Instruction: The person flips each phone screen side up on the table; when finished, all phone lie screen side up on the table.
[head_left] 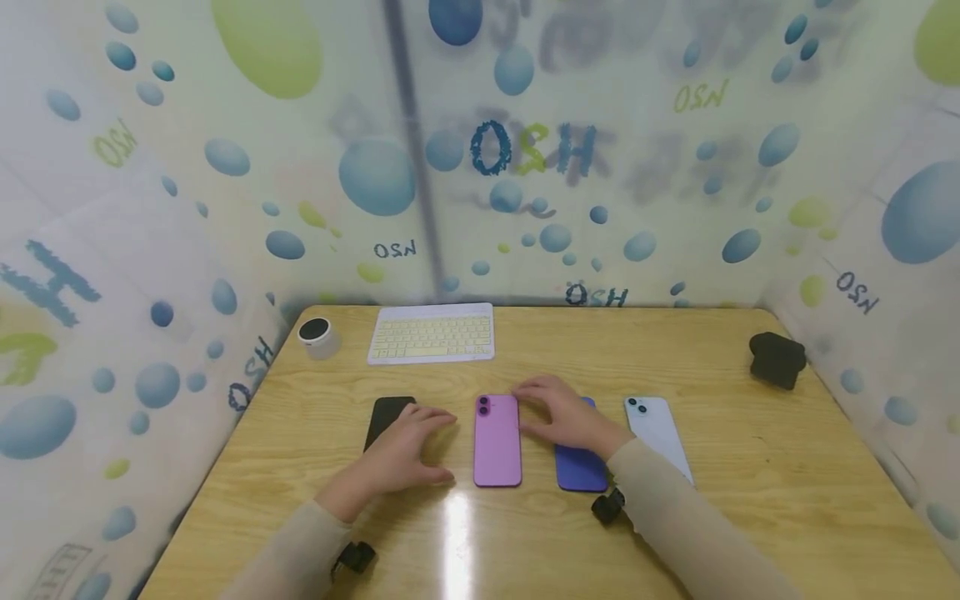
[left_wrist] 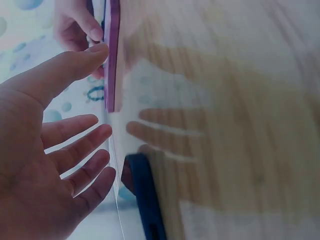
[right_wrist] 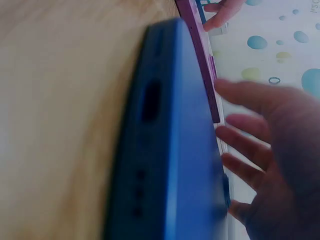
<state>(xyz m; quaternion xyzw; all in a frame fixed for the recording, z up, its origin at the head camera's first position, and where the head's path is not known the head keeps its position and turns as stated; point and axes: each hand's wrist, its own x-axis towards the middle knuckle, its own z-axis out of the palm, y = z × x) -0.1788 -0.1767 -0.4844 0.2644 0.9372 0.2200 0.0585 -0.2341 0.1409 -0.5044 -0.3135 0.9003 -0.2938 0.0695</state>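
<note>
A pink phone (head_left: 497,450) lies camera side up on the table between both hands. My left hand (head_left: 401,448) is left of it with fingers spread, partly covering a black phone (head_left: 385,417). In the left wrist view, its thumb overlaps the pink phone (left_wrist: 113,60), but contact cannot be made out. My right hand (head_left: 566,412) reaches over a blue phone (head_left: 581,473), hiding part of it, its thumb and fingertips at the pink phone's right edge. The right wrist view shows the blue phone's end (right_wrist: 150,130) up close. A pale blue phone (head_left: 660,433) lies partly behind the right forearm.
At the back of the table (head_left: 750,483) lies a white keyboard (head_left: 432,335). A small white cylinder with a dark top (head_left: 318,340) stands at the back left corner. Toward the right edge sits a black object (head_left: 777,360). Patterned curtains (head_left: 637,150) surround the table.
</note>
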